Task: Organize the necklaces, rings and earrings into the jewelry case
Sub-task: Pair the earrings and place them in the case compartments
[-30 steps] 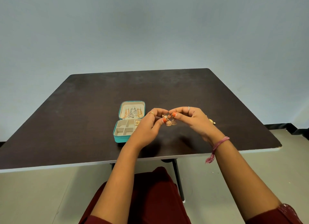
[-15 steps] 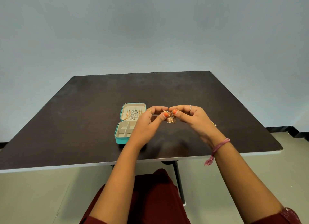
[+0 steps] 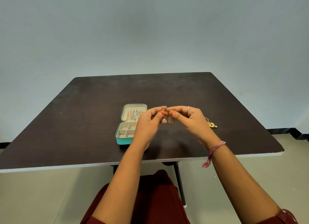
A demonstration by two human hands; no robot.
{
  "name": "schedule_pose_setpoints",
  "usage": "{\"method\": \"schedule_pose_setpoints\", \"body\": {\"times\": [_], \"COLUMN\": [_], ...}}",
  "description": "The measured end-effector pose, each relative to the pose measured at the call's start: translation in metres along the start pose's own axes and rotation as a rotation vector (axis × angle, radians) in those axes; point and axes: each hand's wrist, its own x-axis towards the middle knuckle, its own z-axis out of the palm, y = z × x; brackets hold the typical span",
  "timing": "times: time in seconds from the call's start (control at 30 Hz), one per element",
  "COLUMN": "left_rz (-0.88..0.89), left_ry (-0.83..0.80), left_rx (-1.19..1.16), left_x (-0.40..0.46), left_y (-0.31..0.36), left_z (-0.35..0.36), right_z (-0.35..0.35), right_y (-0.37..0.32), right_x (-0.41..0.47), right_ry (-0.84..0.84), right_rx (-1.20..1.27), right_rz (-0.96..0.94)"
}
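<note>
Head camera looked down on a dark table (image 3: 83,123), where the left hand (image 3: 147,123) and the right hand (image 3: 189,120) met above the wood, just to the right of the open jewelry case (image 3: 123,141); each hand pinched one small gold bell-shaped earring, the left earring (image 3: 163,120) and the right earring (image 3: 171,120) hanging side by side, almost touching, below the orange-painted thumbnails. To do this step well, the pair likely wanted to be kept apart enough that the hooks did not tangle, then carried left and fastened or laid into the case one at a time, with a light grip on the top fitting rather than on the dangling bell; a hard squeeze could bend such thin metal, I judged. Each thumb and forefinger were closed tightly onto the top of its earring, with the other fingers curled loosely behind; neither hand touched the table or the case. The case lid lay flat, with several long hanging pieces (image 3: 133,115) already on its cream lining; the divided lower tray looked mostly bare, though its right part was hidden by the left hand. One more gold piece (image 3: 211,124) lay on the table just beyond the right hand, its kind too small to tell.
</note>
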Motion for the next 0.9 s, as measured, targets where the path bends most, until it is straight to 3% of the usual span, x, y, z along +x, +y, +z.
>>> {"method": "schedule_pose_setpoints", "body": {"times": [0.3, 0.53, 0.9], "left_rz": [-0.005, -0.17, -0.213], "left_ry": [-0.011, -0.178, -0.265], "left_rx": [-0.003, 0.037, 0.355], "left_x": [0.003, 0.012, 0.033], "left_y": [0.002, 0.014, 0.011], "left_z": [-0.005, -0.02, -0.028], "right_z": [-0.001, -0.007, 0.005], "right_y": [0.003, 0.016, 0.026], "right_x": [-0.001, 0.0, 0.008], "right_ry": [0.069, 0.008, -0.014], "right_rx": [0.223, 0.351, 0.412], "right_rz": [0.142, 0.282, 0.33]}}
